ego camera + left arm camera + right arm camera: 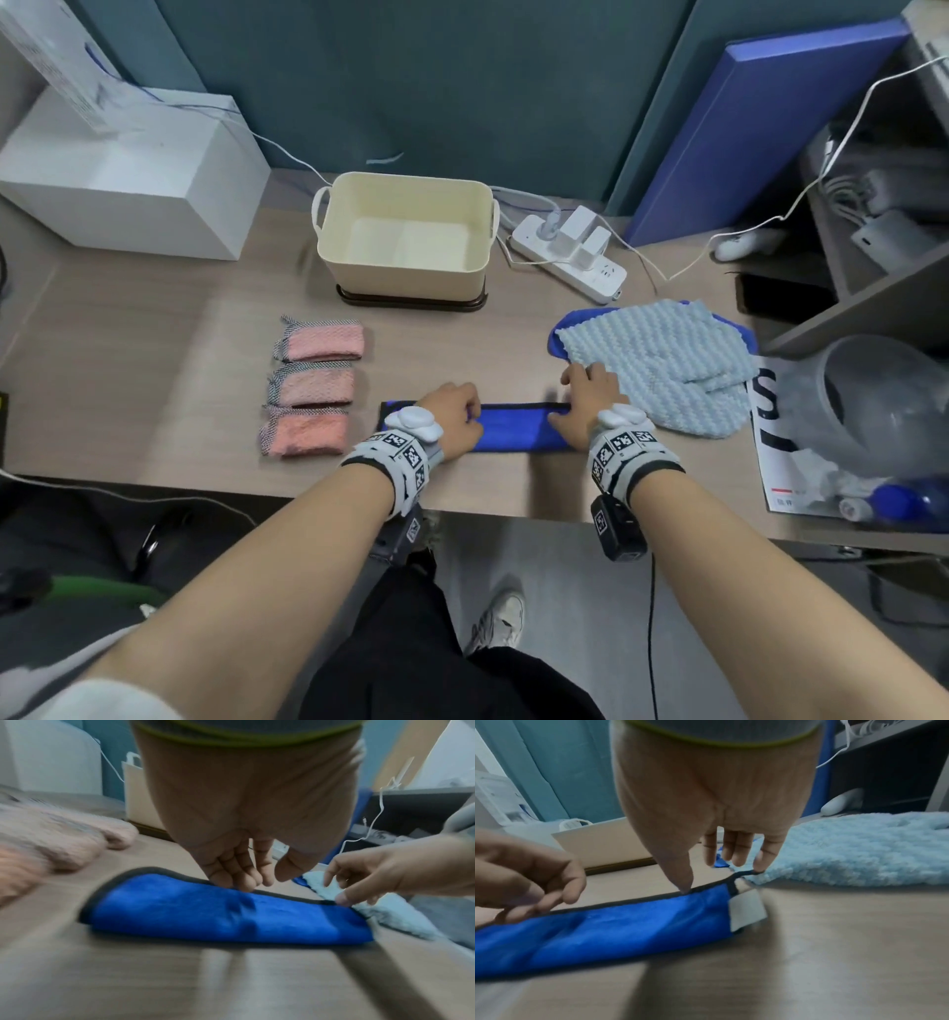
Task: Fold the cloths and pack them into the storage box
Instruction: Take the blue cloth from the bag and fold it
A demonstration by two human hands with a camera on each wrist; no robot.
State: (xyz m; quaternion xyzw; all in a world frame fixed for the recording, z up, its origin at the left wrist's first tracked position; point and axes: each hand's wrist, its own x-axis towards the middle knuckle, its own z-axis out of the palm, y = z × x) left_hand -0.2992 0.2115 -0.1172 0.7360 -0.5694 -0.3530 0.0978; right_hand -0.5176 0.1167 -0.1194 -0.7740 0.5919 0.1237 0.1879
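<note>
We see the royal-blue plush cloth with dark piping (513,432) lying as a long narrow strip near the front edge of the wood-grain desk (169,360), piped edge on the far side. We judge one lengthwise fold is made and the hands are squaring edges before folding the strip shorter.

Left hand (452,419): fingers curled down, tips bunched on the piped edge toward the strip's left part; whether they pinch or only press we cannot tell. Right hand (590,406): fingers fairly straight and spread, thumb tip pressing the piping near the right end, fingertips reaching the corner where a white label tab (746,908) sticks out. Spacing suits holding both ends flat.

Three folded pink waffle-knit cloths (313,385) sit in a column to the left, likely staged for packing. The cream plastic storage box with loop handles (328,241) stands behind, nothing visible inside. A pale-blue fluffy cloth (662,360) lies unfolded at right, on another blue cloth, just touching the strip's end.

Room: teal partition wall (411,77), white carton (128,180) far left, white power strip with chargers (570,252), blue board (744,128), shelf unit with cables at right.
</note>
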